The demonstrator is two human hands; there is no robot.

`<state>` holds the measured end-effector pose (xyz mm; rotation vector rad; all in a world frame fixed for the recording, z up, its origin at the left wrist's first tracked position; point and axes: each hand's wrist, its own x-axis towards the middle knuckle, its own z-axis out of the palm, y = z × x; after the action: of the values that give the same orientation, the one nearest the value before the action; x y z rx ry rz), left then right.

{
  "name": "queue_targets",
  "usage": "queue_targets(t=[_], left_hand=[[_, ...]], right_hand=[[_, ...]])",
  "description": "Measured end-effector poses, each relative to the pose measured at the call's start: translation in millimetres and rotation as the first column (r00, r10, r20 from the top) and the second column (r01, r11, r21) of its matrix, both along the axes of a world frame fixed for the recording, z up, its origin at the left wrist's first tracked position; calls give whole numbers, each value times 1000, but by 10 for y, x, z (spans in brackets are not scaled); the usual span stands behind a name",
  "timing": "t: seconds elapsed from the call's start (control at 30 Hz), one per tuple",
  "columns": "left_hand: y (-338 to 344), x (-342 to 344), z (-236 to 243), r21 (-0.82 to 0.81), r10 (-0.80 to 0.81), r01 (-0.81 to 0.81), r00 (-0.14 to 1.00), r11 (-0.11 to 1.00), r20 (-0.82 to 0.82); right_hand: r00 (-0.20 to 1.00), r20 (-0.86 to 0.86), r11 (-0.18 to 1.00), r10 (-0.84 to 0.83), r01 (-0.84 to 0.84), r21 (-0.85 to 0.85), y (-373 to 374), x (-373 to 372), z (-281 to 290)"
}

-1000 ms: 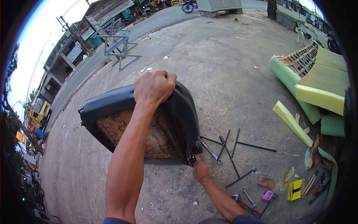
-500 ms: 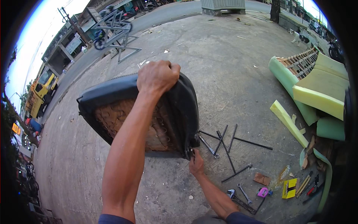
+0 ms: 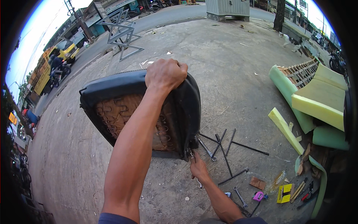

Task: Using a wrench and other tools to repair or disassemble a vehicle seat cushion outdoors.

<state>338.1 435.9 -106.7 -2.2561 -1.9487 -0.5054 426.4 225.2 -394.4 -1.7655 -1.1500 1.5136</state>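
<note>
A black vinyl-covered seat cushion point(image 3: 112, 84) stands tilted on the concrete, its brown underside with zigzag springs point(image 3: 162, 128) showing. Over its top edge my left hand point(image 3: 166, 74) is closed, gripping the cover, and the forearm hides part of the underside. My right hand point(image 3: 198, 167) is closed low at the cushion's right corner, beside a dark metal bracket point(image 3: 194, 142). A small shiny end sticks out below that hand, seemingly of a wrench point(image 3: 199, 183); the fingers hide most of it. Another wrench point(image 3: 207, 150) lies on the ground just right of the bracket.
Several black rods point(image 3: 250, 148) lie to the right. Nearer are a combination wrench point(image 3: 240, 197), a pink tape measure point(image 3: 258, 196) and a yellow box point(image 3: 284, 193). Foam-padded furniture point(image 3: 317, 106) fills the far right. A grey metal frame point(image 3: 121, 35) stands near the road.
The cushion and my left hand sit slightly further right in view. My right hand has turned and dropped a little, and the shiny tool end now shows below it.
</note>
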Motion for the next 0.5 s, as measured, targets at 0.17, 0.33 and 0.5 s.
queue_targets(t=[0.17, 0.33, 0.5], left_hand=[[-2, -23, -23, 12, -7, 7, 1000, 1000, 0], [-1, 2, -12, 12, -16, 16, 1000, 1000, 8], [28, -57, -39, 21, -16, 15, 1000, 1000, 17]], right_hand=[[990, -113, 996, -84, 84, -9, 39, -21, 55], [991, -97, 995, -96, 92, -46, 128, 26, 38], [999, 7, 998, 31, -31, -52, 203, 28, 275]])
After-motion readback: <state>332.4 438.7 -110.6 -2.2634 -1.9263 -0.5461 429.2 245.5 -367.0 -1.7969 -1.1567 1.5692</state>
